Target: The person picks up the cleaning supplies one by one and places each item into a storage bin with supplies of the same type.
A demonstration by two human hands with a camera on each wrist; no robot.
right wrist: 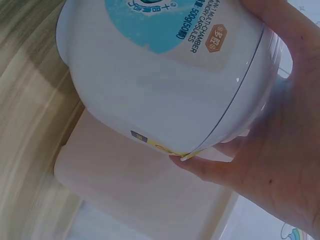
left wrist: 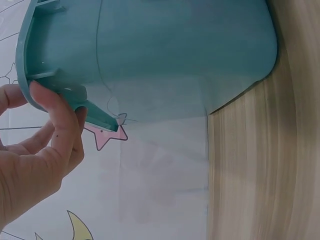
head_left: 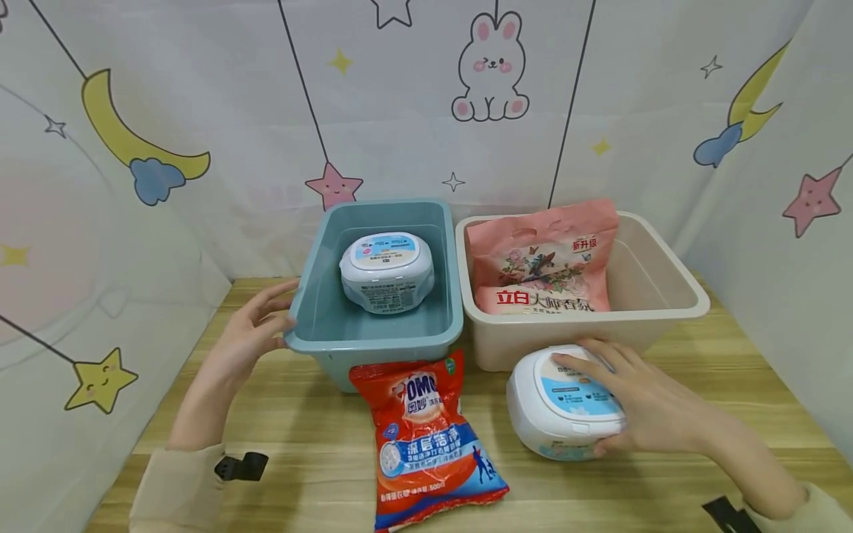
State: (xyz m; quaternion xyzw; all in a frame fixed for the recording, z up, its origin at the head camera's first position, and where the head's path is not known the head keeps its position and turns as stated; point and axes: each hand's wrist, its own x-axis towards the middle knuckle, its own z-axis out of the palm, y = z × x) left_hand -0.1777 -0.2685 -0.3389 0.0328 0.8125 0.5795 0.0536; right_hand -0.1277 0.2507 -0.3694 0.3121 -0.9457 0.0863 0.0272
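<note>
My left hand [head_left: 248, 329] is at the left rim of a blue-green plastic bin [head_left: 373, 346]. In the left wrist view its thumb and fingers [left wrist: 56, 112] pinch that rim. Inside the bin stands a white laundry capsule tub [head_left: 386, 274] with a blue label. A second white capsule tub [head_left: 556, 407] is in my right hand [head_left: 649, 403], tilted in front of the cream bin [head_left: 580, 326]. In the right wrist view the fingers [right wrist: 205, 169] curl round the tub's lid end, and its printed side shows.
A red OMO washing powder bag [head_left: 429, 444] lies on the wooden table [head_left: 300, 459], its top against the blue-green bin. In the cream bin a pink detergent bag [head_left: 543, 259] leans toward the left side. A patterned cloth backdrop [head_left: 253, 89] stands behind and at both sides.
</note>
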